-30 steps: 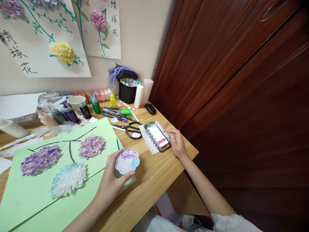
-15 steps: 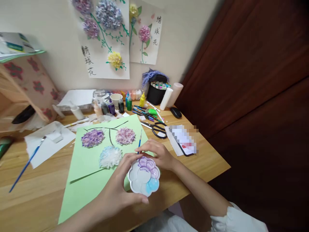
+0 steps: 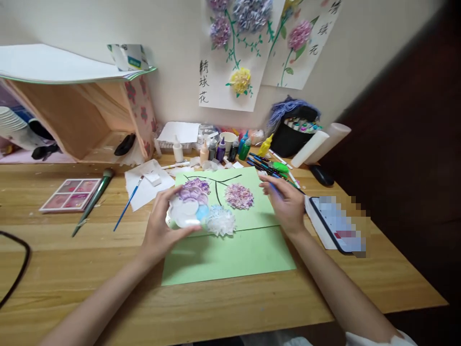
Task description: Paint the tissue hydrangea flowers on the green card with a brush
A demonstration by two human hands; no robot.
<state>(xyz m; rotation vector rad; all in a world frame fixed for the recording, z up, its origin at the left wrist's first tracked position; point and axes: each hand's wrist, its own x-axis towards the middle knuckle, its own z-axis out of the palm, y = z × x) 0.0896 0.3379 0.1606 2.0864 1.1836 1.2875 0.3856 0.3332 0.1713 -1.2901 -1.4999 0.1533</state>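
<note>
My left hand (image 3: 158, 230) grips the rim of a white flower-shaped paint palette (image 3: 184, 212) with purple and light blue paint in its wells. The palette is above the left part of the green paper (image 3: 230, 257) and partly hides a purple crumpled-paper flower (image 3: 200, 185). Closed fingers of my right hand (image 3: 291, 206) hold a thin paintbrush (image 3: 275, 190), mostly hidden and blurred, over the paper's right edge. Between my hands lie a pink-purple paper flower (image 3: 239, 196) and a white flower tinged with blue (image 3: 221, 222). Black painted stems (image 3: 216, 181) join above them.
Paint bottles (image 3: 221, 150) line the back, near pens (image 3: 264, 163) and a black marker case (image 3: 293, 134). A phone (image 3: 336, 223) lies right, beside a black mouse (image 3: 321, 175). Left are another paintbrush (image 3: 128, 203), a large green-handled brush (image 3: 94, 199) and a color palette box (image 3: 71, 194).
The view has swung left. My left hand has carried the palette leftward over the paper. My right hand has moved away from it to the paper's right edge with the paintbrush.
</note>
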